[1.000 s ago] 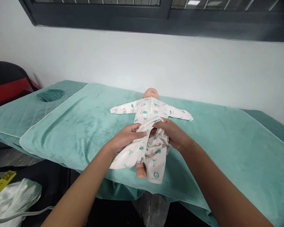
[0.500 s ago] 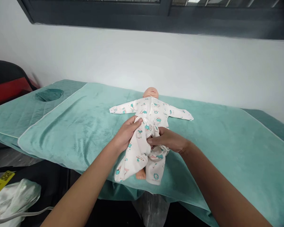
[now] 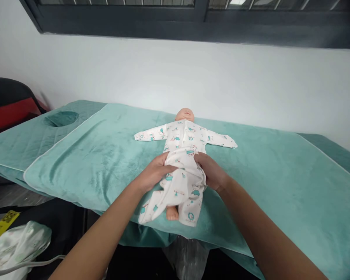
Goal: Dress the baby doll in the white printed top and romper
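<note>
Where a bunched fold gaped over the doll's middle half a second ago, the front of the white printed garment [image 3: 183, 175] now lies nearly smooth, so the gap is closed over and the belly looks covered.

The garment dresses a doll [image 3: 184, 114] lying on its back, head toward the wall. It is white, scattered with small green and pink pictures. Both sleeves stretch straight out to the sides. Below, one trouser leg hangs fairly straight, while the other slants off to the left, flat and creased; between them a bare foot [image 3: 172, 212] pokes out.

Two hands work at the hips. The left hand [image 3: 153, 174] has its thumb on top of the fabric, the right hand [image 3: 213, 171] touches the opposite side. Fingers are partly hidden, so I cannot tell whether either grip is pinching or just pressing.

Doll and garment rest at the near edge of a long bed [image 3: 113, 144] spread with soft green covers, an oval opening [image 3: 61, 118] at its left end. Beyond is a white wall [image 3: 175, 74] under a dark window frame [image 3: 119, 25]. At left stands a red-and-black chair [image 3: 13, 109]; lower down, a printed bundle [image 3: 26, 243] lies beside a yellow tag [image 3: 2, 225].
</note>
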Demonstrator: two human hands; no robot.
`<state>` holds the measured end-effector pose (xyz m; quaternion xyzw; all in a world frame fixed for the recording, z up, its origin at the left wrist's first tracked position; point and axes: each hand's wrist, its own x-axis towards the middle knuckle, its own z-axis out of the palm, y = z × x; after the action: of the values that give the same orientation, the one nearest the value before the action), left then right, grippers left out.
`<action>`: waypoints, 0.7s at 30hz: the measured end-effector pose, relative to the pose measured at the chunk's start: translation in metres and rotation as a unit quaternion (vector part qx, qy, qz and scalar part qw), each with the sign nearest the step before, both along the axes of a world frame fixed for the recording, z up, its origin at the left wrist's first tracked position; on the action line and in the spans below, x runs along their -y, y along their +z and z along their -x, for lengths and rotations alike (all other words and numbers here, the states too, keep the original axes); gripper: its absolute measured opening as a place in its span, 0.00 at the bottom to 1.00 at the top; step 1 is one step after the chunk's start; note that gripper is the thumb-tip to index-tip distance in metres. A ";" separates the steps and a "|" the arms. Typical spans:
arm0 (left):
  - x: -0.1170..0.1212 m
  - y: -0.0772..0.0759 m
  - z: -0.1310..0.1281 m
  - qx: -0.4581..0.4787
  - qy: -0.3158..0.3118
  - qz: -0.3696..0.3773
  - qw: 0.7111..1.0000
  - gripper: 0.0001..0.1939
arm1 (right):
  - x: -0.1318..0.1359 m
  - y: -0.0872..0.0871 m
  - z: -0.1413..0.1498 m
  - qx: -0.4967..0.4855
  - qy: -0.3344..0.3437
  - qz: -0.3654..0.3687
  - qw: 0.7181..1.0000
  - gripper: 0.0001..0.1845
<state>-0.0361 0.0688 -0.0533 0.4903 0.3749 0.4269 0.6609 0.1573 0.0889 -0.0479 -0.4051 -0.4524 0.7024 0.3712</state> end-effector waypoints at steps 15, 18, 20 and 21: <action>-0.007 0.000 -0.004 0.040 0.052 0.047 0.997 0.16 | 0.012 0.002 0.008 0.049 -0.001 -0.021 0.999 0.16; -0.004 -0.003 0.006 -0.010 -0.032 0.053 0.998 0.19 | 0.010 0.000 0.007 -0.036 -0.024 0.004 0.999 0.15; -0.001 -0.005 0.010 -0.016 -0.067 0.046 0.997 0.20 | 0.009 -0.002 0.007 -0.034 -0.023 0.000 0.999 0.13; 0.000 -0.005 0.010 -0.011 -0.078 0.041 0.996 0.20 | 0.009 -0.003 0.006 -0.023 -0.022 -0.004 0.999 0.13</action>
<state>-0.0460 0.0692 -0.0585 0.4949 0.3602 0.3527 0.7078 0.1508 0.0802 -0.0512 -0.3968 -0.4377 0.7015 0.3986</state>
